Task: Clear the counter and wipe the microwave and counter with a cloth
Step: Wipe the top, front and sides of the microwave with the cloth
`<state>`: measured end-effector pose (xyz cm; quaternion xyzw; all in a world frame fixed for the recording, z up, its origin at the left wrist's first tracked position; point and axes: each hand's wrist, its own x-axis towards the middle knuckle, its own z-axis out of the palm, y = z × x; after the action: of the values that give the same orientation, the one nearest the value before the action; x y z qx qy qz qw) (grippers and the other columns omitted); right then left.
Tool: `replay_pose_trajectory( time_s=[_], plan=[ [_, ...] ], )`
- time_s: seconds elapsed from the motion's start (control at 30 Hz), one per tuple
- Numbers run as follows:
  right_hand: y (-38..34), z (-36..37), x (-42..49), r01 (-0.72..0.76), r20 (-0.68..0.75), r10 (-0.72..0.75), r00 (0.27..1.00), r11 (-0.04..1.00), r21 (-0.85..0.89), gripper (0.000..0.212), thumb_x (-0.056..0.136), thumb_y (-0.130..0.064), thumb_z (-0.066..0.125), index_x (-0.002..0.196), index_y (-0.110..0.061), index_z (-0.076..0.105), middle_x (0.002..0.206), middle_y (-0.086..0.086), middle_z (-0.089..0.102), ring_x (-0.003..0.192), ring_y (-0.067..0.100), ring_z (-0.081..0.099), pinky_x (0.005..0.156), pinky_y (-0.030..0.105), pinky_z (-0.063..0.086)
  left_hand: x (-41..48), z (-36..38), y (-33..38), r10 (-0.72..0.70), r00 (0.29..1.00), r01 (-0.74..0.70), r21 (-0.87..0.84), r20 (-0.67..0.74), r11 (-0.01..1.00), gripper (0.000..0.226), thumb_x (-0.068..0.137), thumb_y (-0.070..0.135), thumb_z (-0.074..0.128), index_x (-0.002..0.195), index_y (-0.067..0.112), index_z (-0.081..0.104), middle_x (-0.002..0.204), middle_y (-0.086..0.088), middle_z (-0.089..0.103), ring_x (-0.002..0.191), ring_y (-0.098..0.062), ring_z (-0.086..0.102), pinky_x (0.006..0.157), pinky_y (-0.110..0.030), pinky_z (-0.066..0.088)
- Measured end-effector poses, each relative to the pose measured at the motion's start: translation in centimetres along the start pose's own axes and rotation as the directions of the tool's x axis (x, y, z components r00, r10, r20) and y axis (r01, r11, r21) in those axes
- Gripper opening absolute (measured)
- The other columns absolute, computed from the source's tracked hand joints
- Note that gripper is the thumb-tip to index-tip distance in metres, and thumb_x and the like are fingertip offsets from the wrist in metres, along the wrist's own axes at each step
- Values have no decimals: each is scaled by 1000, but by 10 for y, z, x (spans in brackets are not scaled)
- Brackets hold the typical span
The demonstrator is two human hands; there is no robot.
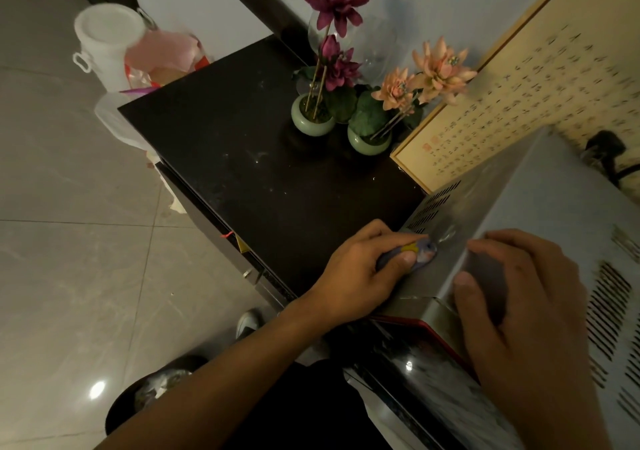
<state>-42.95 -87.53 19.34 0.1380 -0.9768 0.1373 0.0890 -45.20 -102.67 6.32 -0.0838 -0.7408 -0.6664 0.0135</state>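
Pale grey tiled floor (62, 242) fills the frame from 8 to 10 o'clock. A black counter (242, 172), flecked with dust and crumbs, takes the centre. A silver microwave (540, 207) stands on the counter at 4 o'clock, with vent slots in its side and top. A framed sheet of calligraphy (554, 79) leans against the wall at 2 o'clock. Two small green pots of artificial lotus flowers stand at 12 to 1 o'clock, one purple (310, 120), one pink (367, 143). Off the counter's far corner at 11 o'clock are a white plastic tub (107, 37) and pink bags (162, 51). The right hand (519, 304) lies palm-down on the microwave's top at 5 o'clock, fingers loosely spread, thumb over the edge, gripping nothing. The left hand (356, 273), reaching in from 7 o'clock, has fingers and thumb curled around a bunched blue-and-yellow cloth (420, 254), pressed to the microwave's side below the vents. The microwave's door is cut off at the lower edge, the calligraphy is blurred, and a dark round bin (152, 390) shows at 7 o'clock, partly hidden behind the forearm.
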Motion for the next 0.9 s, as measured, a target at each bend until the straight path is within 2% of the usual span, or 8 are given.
replay_pose_trajectory(
  time_s=[0.13, 0.2, 0.27, 0.4, 0.5, 0.57, 0.73, 0.9],
  plan=[
    [1, 2, 1, -7, 3, 7, 1000, 1000, -3, 43, 88, -39, 48, 119, -11, 58, 127, 10, 50, 111, 30, 47, 88, 38, 32, -9, -2, 13, 201, 979, -204, -116, -38, 972, 37, 102, 18, 52, 133, 3, 64, 102, -11, 52, 86, -22, 53, 72, -36, 48],
    [0, 1, 1, -8, 0, 8, 1000, 1000, 5, 42, 88, -39, 49, 118, -12, 59, 126, 8, 50, 110, 29, 47, 87, 34, 29, -23, 0, 7, 272, 959, -280, -108, -82, 954, 37, 103, 22, 51, 129, 1, 65, 98, -13, 53, 83, -24, 52, 69, -37, 46],
    [-1, 1, 1, -11, -3, 11, 1000, 1000, 15, 42, 88, -39, 49, 117, -12, 59, 126, 8, 51, 110, 27, 47, 87, 35, 30, -30, 2, -8, 225, 970, -231, -59, -91, 971, 38, 105, 30, 49, 130, 6, 67, 98, -10, 54, 83, -23, 53, 68, -40, 47],
    [-1, 1, 2, -30, 3, 30, 1000, 1000, 8, 43, 88, -41, 47, 117, -12, 59, 126, 8, 51, 111, 27, 47, 87, 39, 32, -4, 4, -20, -80, 997, 79, 58, 13, 995, 36, 105, 43, 46, 135, 33, 64, 104, 2, 57, 93, -14, 59, 82, -47, 52],
    [-1, 0, 1, -32, 2, 32, 999, 999, 3, 43, 88, -41, 47, 117, -12, 60, 127, 8, 51, 112, 28, 47, 85, 41, 35, 28, 9, -6, -225, 974, 224, 19, 21, 974, 34, 103, 42, 48, 128, 33, 69, 106, 5, 64, 99, -10, 60, 92, -48, 51],
    [-1, 0, 1, -24, -9, 24, 1000, 1000, -3, 42, 88, -40, 47, 117, -13, 60, 127, 7, 52, 112, 30, 49, 85, 43, 37, 39, 13, 9, -186, 982, 186, -8, 10, 982, 35, 102, 42, 48, 127, 33, 69, 108, 2, 66, 97, -10, 60, 91, -45, 51],
    [0, 1, 2, -38, -7, 38, 999, 999, -8, 43, 88, -41, 47, 119, -15, 61, 128, 6, 52, 111, 32, 50, 87, 44, 38, 18, 3, 14, 153, 988, -154, -84, -11, 985, 35, 104, 28, 50, 135, 19, 65, 93, -4, 53, 82, -17, 53, 72, -37, 48],
    [-1, 1, 2, -55, -3, 55, 998, 998, -9, 43, 88, -42, 48, 119, -15, 61, 128, 5, 52, 112, 30, 49, 87, 39, 34, 30, 9, -12, -85, 996, 81, 134, 30, 988, 37, 104, 43, 46, 135, 37, 63, 96, 3, 56, 85, -11, 56, 77, -45, 52]
  ],
)
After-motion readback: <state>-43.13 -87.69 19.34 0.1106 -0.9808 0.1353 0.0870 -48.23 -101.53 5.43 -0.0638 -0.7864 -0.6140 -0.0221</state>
